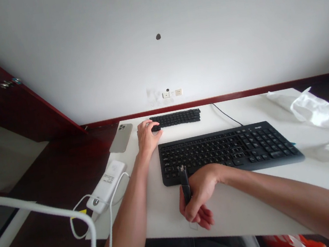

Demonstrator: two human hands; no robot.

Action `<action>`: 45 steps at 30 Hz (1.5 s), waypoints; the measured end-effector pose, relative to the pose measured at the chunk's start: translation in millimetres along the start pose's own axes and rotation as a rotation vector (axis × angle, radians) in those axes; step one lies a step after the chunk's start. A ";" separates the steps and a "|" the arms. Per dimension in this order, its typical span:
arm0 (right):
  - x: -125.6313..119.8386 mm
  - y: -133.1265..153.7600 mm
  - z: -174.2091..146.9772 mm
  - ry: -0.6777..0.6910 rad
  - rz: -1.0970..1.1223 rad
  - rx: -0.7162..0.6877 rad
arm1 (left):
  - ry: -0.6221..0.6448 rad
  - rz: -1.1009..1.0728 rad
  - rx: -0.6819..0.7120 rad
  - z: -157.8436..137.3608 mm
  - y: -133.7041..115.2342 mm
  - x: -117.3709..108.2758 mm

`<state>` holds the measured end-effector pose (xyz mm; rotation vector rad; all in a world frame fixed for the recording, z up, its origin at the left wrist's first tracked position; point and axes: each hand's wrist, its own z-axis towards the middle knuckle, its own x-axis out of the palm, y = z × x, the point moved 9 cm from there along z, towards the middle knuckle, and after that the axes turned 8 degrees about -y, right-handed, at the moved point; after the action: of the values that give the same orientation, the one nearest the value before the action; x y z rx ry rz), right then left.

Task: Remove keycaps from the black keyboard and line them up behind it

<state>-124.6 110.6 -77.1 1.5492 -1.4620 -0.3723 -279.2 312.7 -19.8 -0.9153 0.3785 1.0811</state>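
A black keyboard (208, 150) lies on the white table in front of me, its keys facing up. Behind it, black keycaps (182, 117) are laid out side by side in rows. My left hand (148, 136) is at the left end of these rows, thumb and fingers closed around a black keycap (155, 128). Close to the keyboard's front edge, my right hand (196, 199) grips a black keycap puller (184, 180) with metal prongs pointing up and away from me. The fingers of that hand are curled around its handle.
On the left of the table lie a phone (121, 138) and a white power strip (107, 185) with white cables. Crumpled white plastic (319, 108) covers the right side. The keyboard cable (226, 114) runs over the back edge, near the wall sockets (172, 93).
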 end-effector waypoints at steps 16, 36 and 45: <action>-79.8 73.1 -154.0 -0.996 -0.216 -0.368 | -0.049 -0.097 0.027 -1.5 -27.1 -20.1; -84.9 22.9 -156.4 -1.350 -0.192 -0.556 | 0.049 -0.268 0.035 -61.3 -99.5 -81.5; -92.6 13.2 -143.1 -1.321 -0.008 -0.599 | 0.217 -0.131 0.068 -153.2 -113.3 -63.9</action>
<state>-47.2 254.9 -27.9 0.7265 -1.9573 -1.8834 -184.9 135.2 -16.6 -0.9857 0.5248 0.8470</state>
